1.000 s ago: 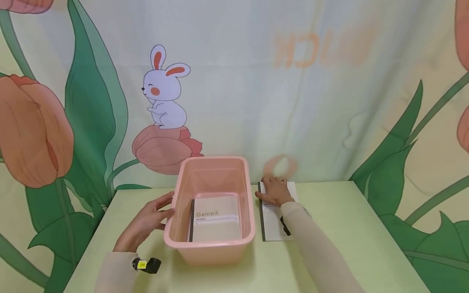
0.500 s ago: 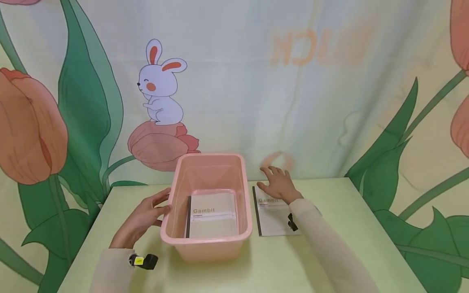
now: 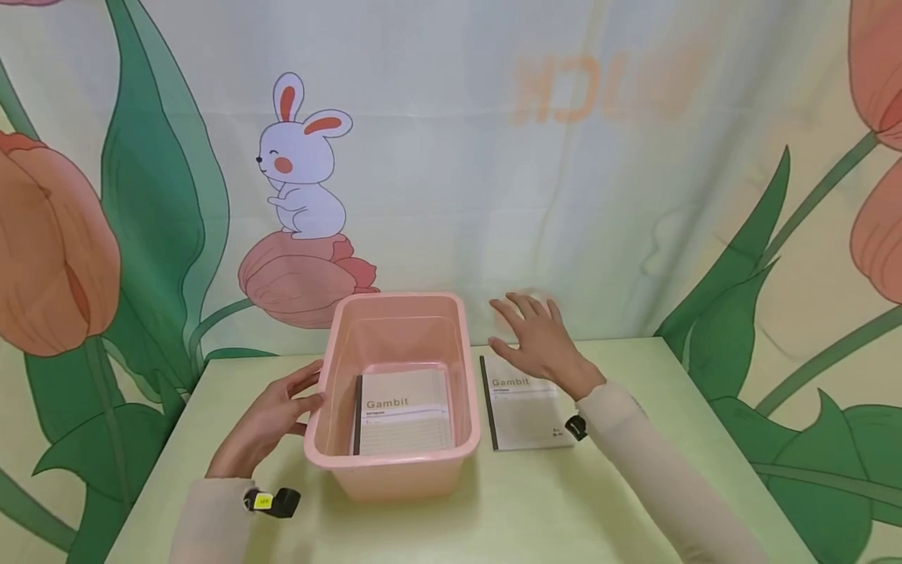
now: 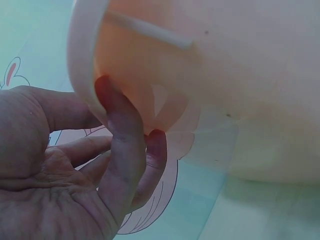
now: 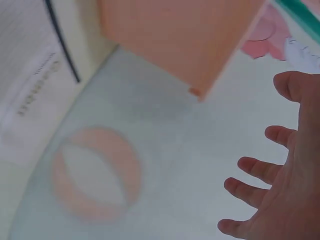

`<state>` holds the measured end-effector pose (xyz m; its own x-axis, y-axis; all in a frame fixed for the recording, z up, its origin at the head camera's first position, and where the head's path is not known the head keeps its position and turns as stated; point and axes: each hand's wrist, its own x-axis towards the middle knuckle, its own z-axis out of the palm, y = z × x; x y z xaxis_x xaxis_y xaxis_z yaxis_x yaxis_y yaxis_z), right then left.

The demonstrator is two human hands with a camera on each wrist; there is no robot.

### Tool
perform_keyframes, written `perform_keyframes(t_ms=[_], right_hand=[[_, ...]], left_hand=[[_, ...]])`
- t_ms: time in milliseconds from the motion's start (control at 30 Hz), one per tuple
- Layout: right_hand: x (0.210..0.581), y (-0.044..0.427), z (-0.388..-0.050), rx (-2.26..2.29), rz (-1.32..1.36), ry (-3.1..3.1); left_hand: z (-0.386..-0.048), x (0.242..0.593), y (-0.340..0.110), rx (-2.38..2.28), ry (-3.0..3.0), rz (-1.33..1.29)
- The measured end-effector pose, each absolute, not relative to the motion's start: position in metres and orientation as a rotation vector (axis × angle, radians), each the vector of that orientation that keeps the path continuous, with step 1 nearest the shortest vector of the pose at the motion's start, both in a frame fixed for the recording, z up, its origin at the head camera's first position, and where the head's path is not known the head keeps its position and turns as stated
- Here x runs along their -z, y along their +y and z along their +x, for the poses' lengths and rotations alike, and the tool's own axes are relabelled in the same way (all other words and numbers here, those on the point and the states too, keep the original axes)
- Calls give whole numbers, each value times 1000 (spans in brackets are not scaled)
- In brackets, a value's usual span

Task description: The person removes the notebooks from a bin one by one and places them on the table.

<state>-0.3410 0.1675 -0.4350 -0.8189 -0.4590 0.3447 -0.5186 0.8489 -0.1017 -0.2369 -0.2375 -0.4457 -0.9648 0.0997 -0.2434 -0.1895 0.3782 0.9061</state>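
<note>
The pink bin (image 3: 402, 482) holds a notebook marked "Gambit" (image 3: 403, 432) lying flat inside. At its left side my left hand (image 3: 271, 415) grips the rim; in the left wrist view the fingers of the hand (image 4: 120, 160) curl round the rim of the bin (image 4: 82, 50). A second Gambit notebook (image 3: 524, 419) lies flat on the table, right of the bin. Over its far edge my right hand (image 3: 546, 345) is raised, fingers spread, holding nothing. The right wrist view shows that hand (image 5: 280, 195) apart from the bin (image 5: 175, 35) and the notebook (image 5: 30, 75).
A pale green table (image 3: 655, 470) carries the bin and notebook. Behind it hangs a curtain (image 3: 437, 196) printed with tulips, leaves and a white rabbit, close to the bin's far end. Each wrist wears a small black camera.
My right hand has lifted off the table notebook, uncovering its title, and moved up and back. My left hand stays at the bin's rim. The whole head view has shifted slightly.
</note>
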Motion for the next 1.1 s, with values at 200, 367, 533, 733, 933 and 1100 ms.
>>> perform_keyframes(t_ms=[200,367,533,733,933,1100], right_hand=[[392,145,-324,-280,808,-2697],[369,123,-317,-292,871,-2738],[359,97,-317,-286,922,-2755],[353,62,-318,-292,950,-2806],[358,30,-324,-296,991,-2907],[368,8,-334,-291,991,-3028]], left_hand=[[-238,441,-238,-1621,2372,-80],[-237,442,-239,-1617,2363,-92],[-236,444,-238,-1616,2363,-111],[-238,446,-238,-1620,2358,-107],[-238,447,-236,-1612,2361,-111],[-238,448,-236,-1599,2377,-128]])
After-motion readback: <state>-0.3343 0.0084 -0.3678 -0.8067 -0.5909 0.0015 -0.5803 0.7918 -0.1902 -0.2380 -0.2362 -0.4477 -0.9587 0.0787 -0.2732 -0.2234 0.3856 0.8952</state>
